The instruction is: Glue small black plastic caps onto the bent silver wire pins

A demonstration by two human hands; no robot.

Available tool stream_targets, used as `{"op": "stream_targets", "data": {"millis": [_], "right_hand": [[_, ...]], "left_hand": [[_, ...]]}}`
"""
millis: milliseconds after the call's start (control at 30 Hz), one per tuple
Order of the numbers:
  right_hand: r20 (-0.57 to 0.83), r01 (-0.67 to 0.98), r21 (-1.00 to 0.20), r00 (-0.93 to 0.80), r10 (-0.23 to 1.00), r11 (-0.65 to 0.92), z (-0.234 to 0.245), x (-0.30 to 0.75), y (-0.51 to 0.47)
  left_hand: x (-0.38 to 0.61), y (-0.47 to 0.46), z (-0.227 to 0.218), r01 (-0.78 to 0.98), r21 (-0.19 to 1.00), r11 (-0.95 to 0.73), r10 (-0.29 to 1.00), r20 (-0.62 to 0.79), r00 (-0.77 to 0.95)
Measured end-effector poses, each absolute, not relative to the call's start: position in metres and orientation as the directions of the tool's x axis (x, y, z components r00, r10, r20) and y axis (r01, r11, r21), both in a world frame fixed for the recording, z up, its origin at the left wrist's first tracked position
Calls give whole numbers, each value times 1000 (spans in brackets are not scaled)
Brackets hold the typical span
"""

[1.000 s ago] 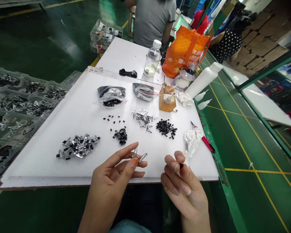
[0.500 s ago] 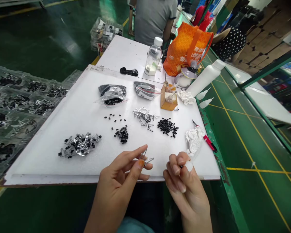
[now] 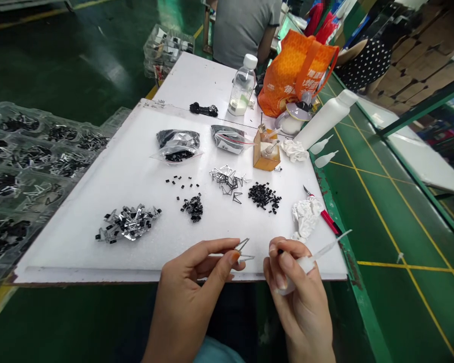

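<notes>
My left hand point(image 3: 196, 282), above the near edge of the white table point(image 3: 75, 257), pinches a thin metal clip point(image 3: 246, 257) between thumb and fingertips, its two prongs pointing right. My right hand point(image 3: 302, 290), apart from it, pinches a black bit point(image 3: 280, 251) at the fingertips, while its curled fingers also hold a soft bottle point(image 3: 306, 263), nozzle aimed up and right, away from the clip. That shared grip is the likeliest trouble: squeezing harder on the bit could press the bottle and make it drip, while loosening could drop the bit over the edge. The clip seems slender, so too firm a pinch might bend it or twist it round.
</notes>
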State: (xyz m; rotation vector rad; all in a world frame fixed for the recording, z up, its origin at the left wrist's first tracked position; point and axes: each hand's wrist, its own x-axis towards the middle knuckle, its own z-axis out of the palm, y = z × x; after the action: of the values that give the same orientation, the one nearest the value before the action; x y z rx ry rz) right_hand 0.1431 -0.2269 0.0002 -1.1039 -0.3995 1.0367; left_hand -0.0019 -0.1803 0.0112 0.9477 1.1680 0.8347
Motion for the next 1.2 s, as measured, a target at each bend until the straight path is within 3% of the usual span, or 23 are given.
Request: {"op": "stream_targets", "data": {"millis": [233, 567, 667, 867, 1200], "right_hand": [[-206, -494, -865, 500, 841, 82, -3, 143, -226], [-62, -311, -947, 437, 897, 86, -11, 143, -229], [12, -207, -973, 403, 915, 104, -15, 145, -232], [226, 219, -965, 405, 886, 147, -12, 149, -233], [252, 258, -953, 370, 894, 162, -12, 149, -231]], "left_hand": [[3, -180, 16, -99, 919, 382, 907, -351, 233], [4, -182, 14, -48, 962, 269, 931, -246, 270], [4, -182, 18, -51, 961, 273, 931, -251, 263], [7, -184, 30, -33, 949, 314, 928, -299, 221], [7, -186, 27, -68, 946, 316, 925, -291, 246]]}}
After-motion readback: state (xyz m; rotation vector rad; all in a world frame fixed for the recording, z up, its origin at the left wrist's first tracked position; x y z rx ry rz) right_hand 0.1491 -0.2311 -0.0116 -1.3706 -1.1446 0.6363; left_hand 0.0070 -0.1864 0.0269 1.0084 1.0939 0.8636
